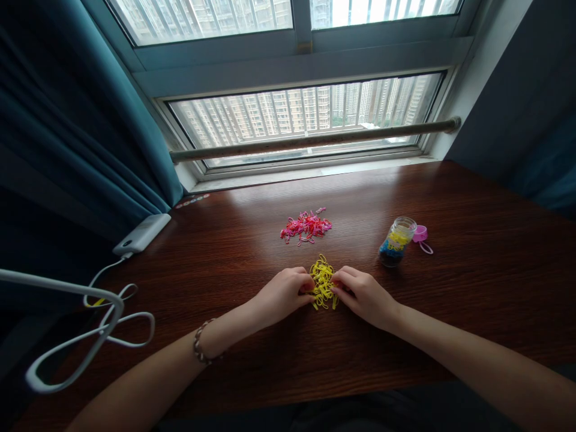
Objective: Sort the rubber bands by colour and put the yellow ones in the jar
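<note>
A small heap of yellow rubber bands (323, 278) lies on the dark wooden table (472, 288) between my two hands. My left hand (283, 295) has its fingers curled and pinched against the heap's left side. My right hand (363, 294) is curled the same way, its fingertips pressed to the heap's right side. Farther back lies a heap of pink and red rubber bands (306, 227). To the right a small clear jar (396, 241) stands open with yellow and blue bands inside, its pink lid (421, 235) beside it.
A white power bank (143, 233) with a white cable (110, 312) lies at the table's left edge. A teal curtain (81, 126) hangs on the left. The window (306, 120) with a metal rail runs along the table's far edge.
</note>
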Available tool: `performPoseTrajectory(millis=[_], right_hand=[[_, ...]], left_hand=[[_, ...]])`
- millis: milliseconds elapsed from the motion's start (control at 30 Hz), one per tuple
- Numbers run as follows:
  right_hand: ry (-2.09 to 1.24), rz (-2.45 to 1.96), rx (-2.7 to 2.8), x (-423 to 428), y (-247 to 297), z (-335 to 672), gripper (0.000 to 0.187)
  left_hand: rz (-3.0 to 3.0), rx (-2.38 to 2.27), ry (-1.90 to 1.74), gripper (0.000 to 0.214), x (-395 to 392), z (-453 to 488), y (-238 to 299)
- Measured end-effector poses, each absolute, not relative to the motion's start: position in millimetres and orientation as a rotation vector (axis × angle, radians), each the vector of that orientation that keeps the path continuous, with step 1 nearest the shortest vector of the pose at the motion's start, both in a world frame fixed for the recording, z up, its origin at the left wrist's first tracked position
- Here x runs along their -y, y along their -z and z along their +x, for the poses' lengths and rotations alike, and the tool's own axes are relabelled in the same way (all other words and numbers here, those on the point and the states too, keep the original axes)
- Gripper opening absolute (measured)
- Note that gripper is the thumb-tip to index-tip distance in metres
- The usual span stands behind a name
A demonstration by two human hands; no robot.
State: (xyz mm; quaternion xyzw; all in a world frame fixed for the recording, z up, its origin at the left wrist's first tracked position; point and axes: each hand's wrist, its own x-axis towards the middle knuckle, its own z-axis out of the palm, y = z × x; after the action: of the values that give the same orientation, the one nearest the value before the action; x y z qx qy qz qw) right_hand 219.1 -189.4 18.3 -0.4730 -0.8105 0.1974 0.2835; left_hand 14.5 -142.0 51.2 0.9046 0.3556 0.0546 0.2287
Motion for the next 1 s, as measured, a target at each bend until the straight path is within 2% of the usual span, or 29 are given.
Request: performPoseTrajectory(millis=[333, 667, 800, 1000], right_hand=[[-0.510, -1.246, 2.166, 190, -18, 218, 0.009], [-0.402, -1.086, 2.215, 193, -18, 219, 0.012], [-0.395, -0.902, 2.349, 195, -21, 216, 0.013], [-0.381, -0.937, 2.304, 194, -23, 217, 0.013]], left_hand=[[2.548, -0.823, -0.158, 0.011, 137, 15, -45], [2.148, -0.892, -0.252, 0.016, 116, 7, -48], [2.284, -0.743, -0.185, 0.013, 120, 9, -47], [2.495, -0.518, -0.249, 0.013, 121, 10, -45]])
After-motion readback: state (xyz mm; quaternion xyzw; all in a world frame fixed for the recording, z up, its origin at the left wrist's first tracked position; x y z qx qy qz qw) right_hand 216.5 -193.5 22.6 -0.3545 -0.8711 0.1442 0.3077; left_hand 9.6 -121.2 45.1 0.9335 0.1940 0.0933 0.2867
